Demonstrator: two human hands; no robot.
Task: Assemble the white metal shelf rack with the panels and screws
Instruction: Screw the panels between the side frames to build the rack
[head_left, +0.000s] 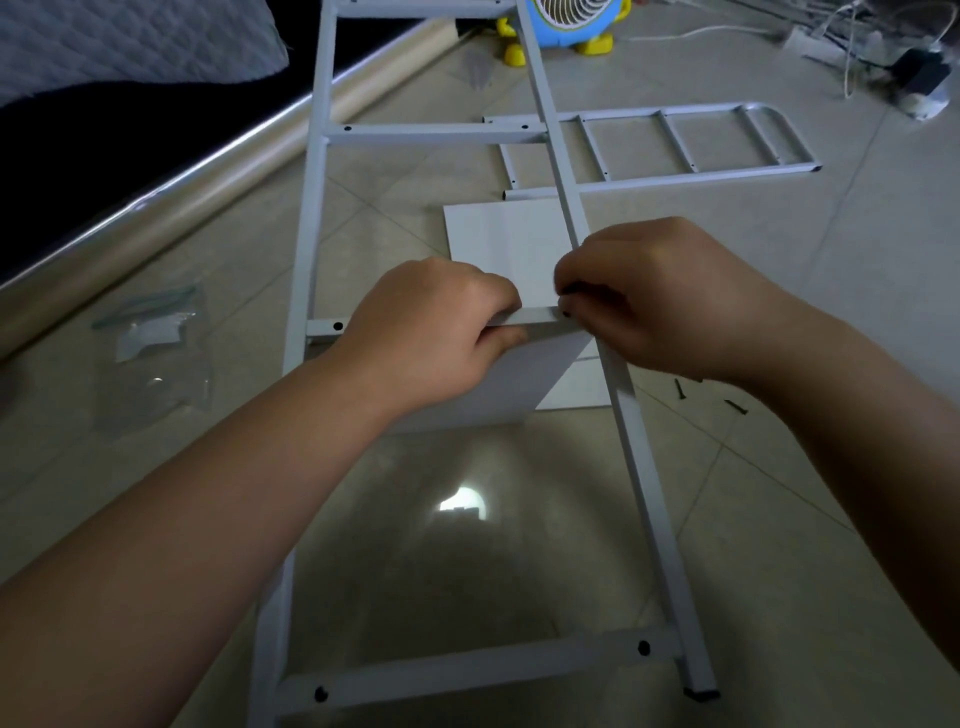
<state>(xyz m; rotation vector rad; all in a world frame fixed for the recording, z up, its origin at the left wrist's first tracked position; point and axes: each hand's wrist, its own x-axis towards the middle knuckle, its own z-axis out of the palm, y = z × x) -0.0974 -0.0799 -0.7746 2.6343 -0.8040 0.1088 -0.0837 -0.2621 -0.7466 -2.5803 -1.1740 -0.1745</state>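
Observation:
A white ladder-like side frame (315, 171) lies lengthwise on the tiled floor, with black holes in its crossbars. A white shelf panel (524, 374) stands against the middle crossbar. My left hand (431, 332) grips the panel's top edge at that crossbar. My right hand (654, 296) pinches a small black screw (566, 313) at the crossbar's right end, beside the frame's right rail. Another flat white panel (498, 244) lies on the floor under the frame. A second side frame (675, 145) lies farther off to the right.
Two loose black screws (680, 388) lie on the floor at the right. An empty clear plastic bag (150, 353) sits at the left. A bed edge (156, 197) runs along the left. A blue and yellow fan (566, 26) and cables (852, 47) are at the back.

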